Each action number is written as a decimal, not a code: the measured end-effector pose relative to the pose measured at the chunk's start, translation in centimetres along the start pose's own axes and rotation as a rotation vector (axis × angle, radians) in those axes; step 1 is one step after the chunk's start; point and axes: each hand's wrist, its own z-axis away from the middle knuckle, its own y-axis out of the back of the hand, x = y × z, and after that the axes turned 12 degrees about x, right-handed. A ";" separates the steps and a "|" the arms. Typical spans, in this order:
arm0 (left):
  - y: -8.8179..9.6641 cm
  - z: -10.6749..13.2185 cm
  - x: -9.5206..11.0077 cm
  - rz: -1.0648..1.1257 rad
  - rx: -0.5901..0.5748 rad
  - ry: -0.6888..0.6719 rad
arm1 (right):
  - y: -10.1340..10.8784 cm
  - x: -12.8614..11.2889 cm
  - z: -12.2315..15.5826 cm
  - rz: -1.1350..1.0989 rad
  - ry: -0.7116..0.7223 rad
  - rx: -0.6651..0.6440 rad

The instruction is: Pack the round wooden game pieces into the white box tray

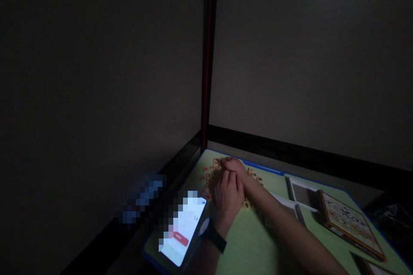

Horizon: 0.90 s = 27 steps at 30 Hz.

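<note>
**Ana:** From the head camera, where do the grips sit?

**Ben:** Both of yours are on the green surface [254, 240], at its far corner. Your left grip [227, 193] lies palm down, fingers stretched forward and loosely together. It rests on a scatter of small round game pieces [208, 187]. It is spread flat rather than closed around anything. A black wristband [211, 234] sits just behind it.

**Ana:** And the other one?

**Ben:** Your right grip [232, 164] is just beyond the left one, touching its fingertips. Your forearm reaches in from the lower right. The fingers look curled down onto the pieces. The light is too dim to tell whether they are closed on a piece or only resting there.

**Ana:** Where are the pieces, exactly?

**Ben:** Under and around both grips. Most that show lie just left of the left grip, and a few lie right of the right grip, near the blue edge.

**Ana:** Anything else close by?

**Ben:** A lit phone [184, 234] lies left of your left wrist, at the near edge. Well right of your right forearm there is an open white tray [288, 187]. A flat box with a wood-coloured frame [350, 221] leans on its far side. A dark red pole [208, 51] rises beyond the corner.
</note>
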 end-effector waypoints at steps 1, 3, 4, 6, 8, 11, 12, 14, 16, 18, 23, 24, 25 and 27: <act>0.1 0.0 -0.1 -0.002 0.000 0.006 | 0.0 0.0 0.0 0.015 -0.015 -0.002; 0.3 0.0 -0.2 -0.003 -0.003 0.027 | 0.0 -0.1 0.1 0.034 -0.035 -0.007; 0.3 0.1 -0.2 -0.002 -0.005 0.036 | 0.0 -0.1 0.2 0.036 -0.038 -0.008; 0.4 0.3 0.0 0.000 -0.015 0.029 | 0.1 -0.2 0.4 0.032 -0.040 -0.008; 0.4 0.7 0.1 0.008 -0.026 -0.017 | 0.1 -0.1 0.6 0.017 -0.042 -0.010; 0.0 1.5 0.5 0.048 -0.049 -0.126 | 0.2 0.3 0.8 -0.025 -0.048 -0.022; -0.2 1.9 0.7 0.066 -0.059 -0.163 | 0.3 0.4 0.8 -0.047 -0.041 -0.024; -0.6 2.6 1.1 0.102 -0.079 -0.238 | 0.4 0.9 0.9 -0.092 -0.017 -0.025; -1.0 3.4 1.5 0.139 -0.087 -0.306 | 0.4 1.3 0.9 -0.130 0.010 -0.024; -1.3 3.9 1.7 0.158 -0.087 -0.346 | 0.5 1.7 0.8 -0.148 0.022 -0.025; -1.6 4.4 1.9 0.165 -0.081 -0.367 | 0.4 2.1 0.5 -0.128 0.048 -0.028; -1.6 4.4 1.9 0.172 -0.074 -0.374 | 0.5 2.1 0.4 -0.115 0.052 -0.025; -1.6 4.4 1.9 0.181 -0.066 -0.380 | 0.6 1.9 0.3 -0.101 0.053 -0.018; -1.7 4.4 1.9 0.195 -0.052 -0.395 | 0.9 1.4 0.2 -0.070 0.050 0.007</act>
